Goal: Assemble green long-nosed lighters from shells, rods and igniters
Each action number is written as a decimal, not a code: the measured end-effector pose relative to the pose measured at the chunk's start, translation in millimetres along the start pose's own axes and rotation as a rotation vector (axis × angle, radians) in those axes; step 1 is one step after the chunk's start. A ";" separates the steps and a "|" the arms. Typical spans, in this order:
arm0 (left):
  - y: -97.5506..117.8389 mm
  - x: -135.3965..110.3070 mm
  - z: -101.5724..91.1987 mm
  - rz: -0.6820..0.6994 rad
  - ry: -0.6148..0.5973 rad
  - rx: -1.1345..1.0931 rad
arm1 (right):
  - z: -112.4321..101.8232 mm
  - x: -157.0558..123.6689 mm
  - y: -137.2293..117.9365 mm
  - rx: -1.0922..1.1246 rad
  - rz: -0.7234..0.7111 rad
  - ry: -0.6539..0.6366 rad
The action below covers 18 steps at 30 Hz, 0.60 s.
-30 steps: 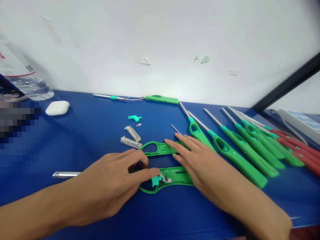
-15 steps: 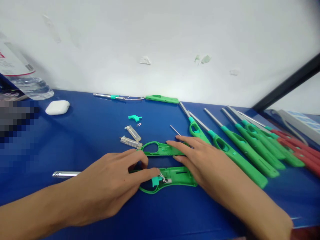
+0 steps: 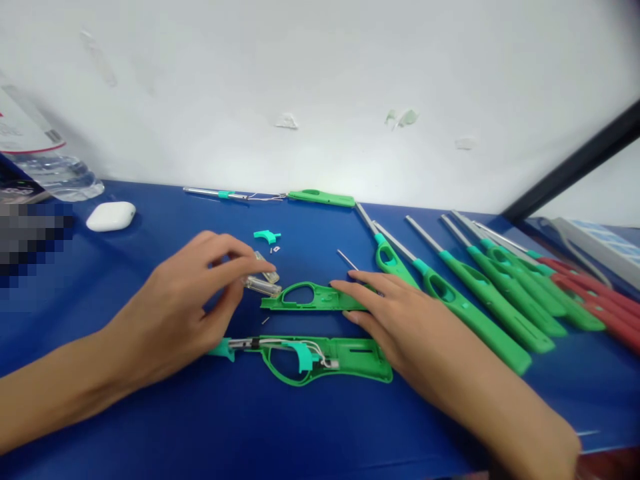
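Note:
An open green lighter shell (image 3: 350, 353) lies near me, with a teal trigger (image 3: 303, 357) and white wires inside. Behind it rests the matching green cover half (image 3: 300, 299). My right hand (image 3: 400, 320) lies flat and open, its fingertips on the cover's right end. My left hand (image 3: 185, 300) is up at two clear fuel tanks; its thumb and forefinger pinch the nearer clear fuel tank (image 3: 265, 287), and the other tank (image 3: 270, 272) lies just behind. My left hand hides the shell's left end.
A teal part (image 3: 267, 235), tiny bits and a thin pin (image 3: 346, 259) lie behind on the blue table (image 3: 320, 427). Several whole green lighters (image 3: 480, 300) and red lighters (image 3: 600, 300) line the right. A taken-apart lighter (image 3: 320, 197), white case (image 3: 111, 216) and water bottle (image 3: 50, 173) sit at the back.
My left hand has lifted off the lower shell and moved back-left to the clear tanks, uncovering the shell's trigger and wires. The cover half has slid a little left. My right hand has hardly moved.

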State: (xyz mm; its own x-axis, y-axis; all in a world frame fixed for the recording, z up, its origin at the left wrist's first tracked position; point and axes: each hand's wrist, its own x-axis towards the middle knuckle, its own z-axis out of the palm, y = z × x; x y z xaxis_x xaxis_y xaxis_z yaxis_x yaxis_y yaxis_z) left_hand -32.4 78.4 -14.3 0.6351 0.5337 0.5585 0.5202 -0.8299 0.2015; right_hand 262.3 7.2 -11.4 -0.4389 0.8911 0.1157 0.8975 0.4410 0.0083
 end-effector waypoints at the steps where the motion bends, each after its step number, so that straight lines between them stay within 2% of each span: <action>1: -5.0 1.3 0.2 -0.011 0.005 0.045 | 0.1 0.0 0.5 0.000 -0.004 -0.004; 5: -17.2 2.2 2.4 -0.057 -0.031 0.106 | 0.9 -0.4 2.9 -0.001 -0.004 -0.009; 13: -4.0 -0.4 2.0 -0.089 -0.118 0.031 | 1.5 -0.7 2.3 0.016 0.000 0.028; 18: -11.7 -4.6 8.0 -0.131 -0.168 -0.061 | 1.3 -1.4 -1.8 0.013 0.011 0.073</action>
State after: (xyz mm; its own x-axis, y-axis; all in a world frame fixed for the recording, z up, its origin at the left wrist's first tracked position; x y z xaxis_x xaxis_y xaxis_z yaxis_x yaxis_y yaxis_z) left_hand -36.9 86.9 -25.7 0.6533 0.6530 0.3830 0.5722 -0.7572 0.3149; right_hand 261.3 5.4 -12.8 -0.4238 0.8860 0.1881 0.9016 0.4326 -0.0061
